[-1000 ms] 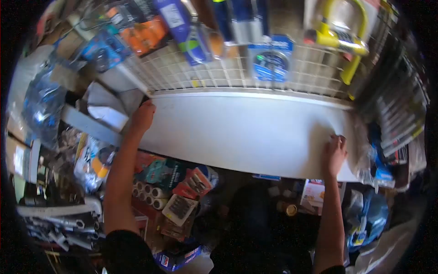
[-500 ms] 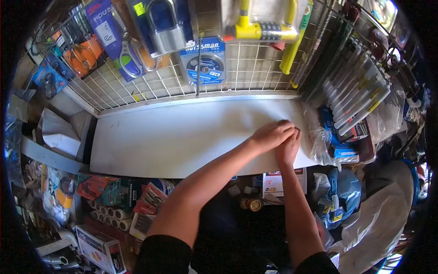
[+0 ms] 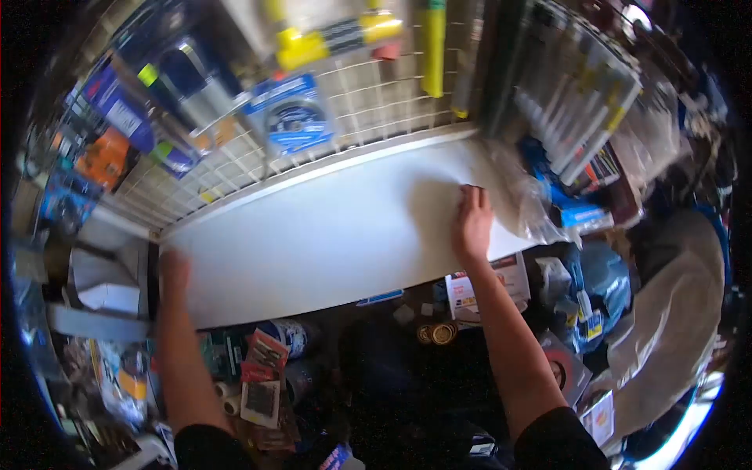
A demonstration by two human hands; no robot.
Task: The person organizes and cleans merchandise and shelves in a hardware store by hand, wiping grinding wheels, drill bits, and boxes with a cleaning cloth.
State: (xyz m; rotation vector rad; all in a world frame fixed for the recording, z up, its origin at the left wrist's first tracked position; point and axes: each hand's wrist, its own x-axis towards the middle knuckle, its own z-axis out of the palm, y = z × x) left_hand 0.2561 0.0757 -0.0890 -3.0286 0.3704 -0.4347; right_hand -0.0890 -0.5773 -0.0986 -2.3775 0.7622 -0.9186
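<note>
A long white board (image 3: 313,227) lies in front of me like a shelf top. My right hand (image 3: 474,227) is over its right part, casting a shadow on the surface. The fingers of that hand are bent and pressed together, and I cannot tell what is in them. At the board's left end is my left hand (image 3: 175,270), smeared by motion, its fingers not distinct.
A wire grid (image 3: 368,102) behind the board carries a blue-packaged cutting disc (image 3: 294,116) and a yellow lock (image 3: 337,39). Plastic bags (image 3: 529,207) and boxes crowd the right end. A white box (image 3: 505,286), gold-coloured lids (image 3: 440,334) and packaged goods (image 3: 262,356) lie below the front edge.
My hands were together over the board's right side. My left hand has swung across to the left end, while the right stays on the right side. The view has shifted and tilted.
</note>
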